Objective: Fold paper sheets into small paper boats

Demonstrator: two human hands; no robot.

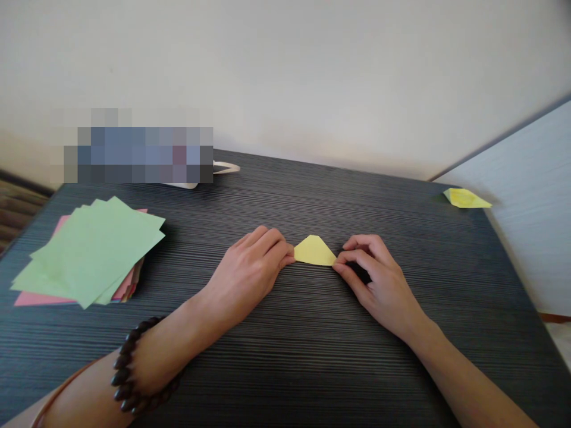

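A small piece of yellow folded paper [314,251] is held at mid-table, its long straight edge toward me and its blunt top pointing away. My left hand [256,261] pinches its left corner, with the fingers bent close together. At the right corner, the thumb and index finger of my right hand [377,276] close on the tip, while the other fingers curl above. The paper's two end corners are hidden by my fingertips. A dark beaded bracelet [127,368] circles my left wrist.
A fanned stack of green paper sheets [102,249] over pink ones lies at left. Behind it, a pixelated object [143,154] stands near the wall. Another folded yellow paper piece [466,198] rests at the far right corner of the dark table [294,356].
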